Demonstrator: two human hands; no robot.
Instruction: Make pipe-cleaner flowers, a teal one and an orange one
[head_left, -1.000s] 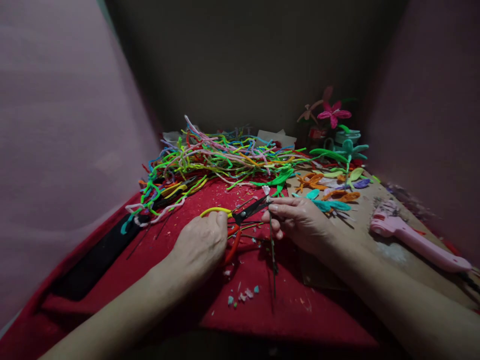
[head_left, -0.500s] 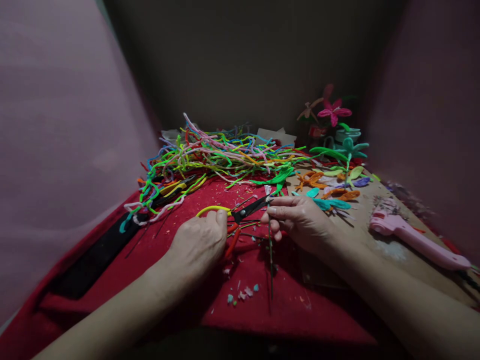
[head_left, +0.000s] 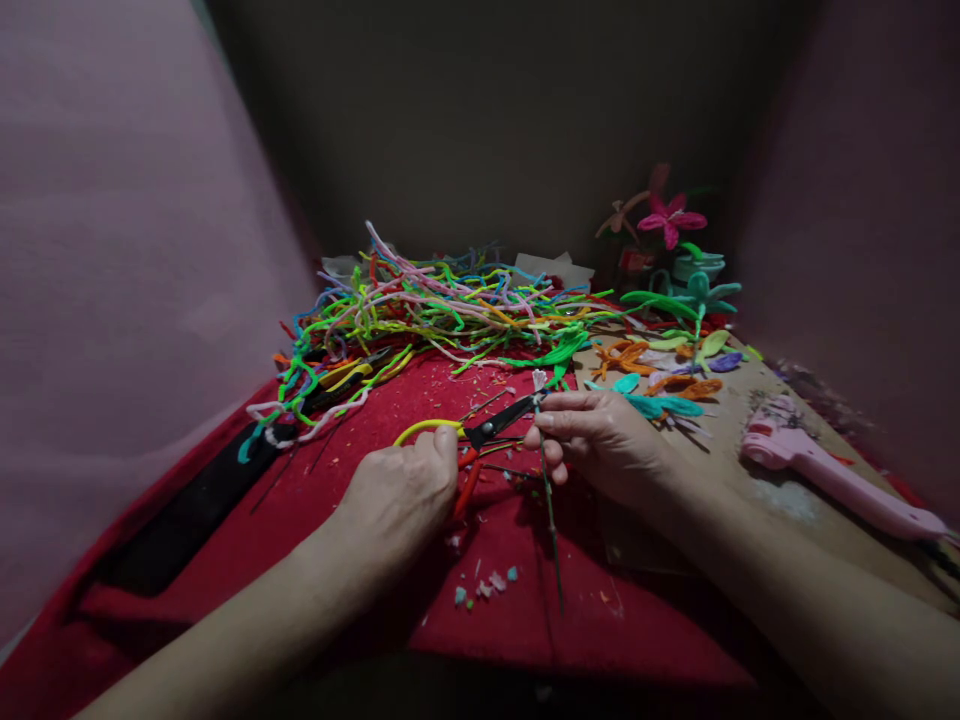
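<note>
My left hand (head_left: 409, 487) grips a pair of scissors (head_left: 489, 428) with yellow and red handles, one handle loop showing above the fist. The dark blades point right and reach a thin green stem (head_left: 550, 510) just below its small white tuft (head_left: 539, 380). Between the thumb and fingers of my right hand (head_left: 589, 430) the stem is pinched near its top, its lower end hanging over the red cloth. Blade tips and right fingertips sit so close that I cannot tell whether the blades are fully closed.
Behind lies a tangled heap of coloured pipe cleaners (head_left: 450, 300), with yellow-handled pliers (head_left: 352, 375) at its left. Pipe-cleaner flowers and leaves (head_left: 660, 390) lie on a brown board (head_left: 720, 450), beside a pink glue gun (head_left: 840, 470). Coloured scraps (head_left: 491, 583) dot the red cloth (head_left: 360, 640).
The stem's lower end has swung to the right and the white tuft has turned slightly. Both hands stay nearly in place, with the scissors still at the top of the stem.
</note>
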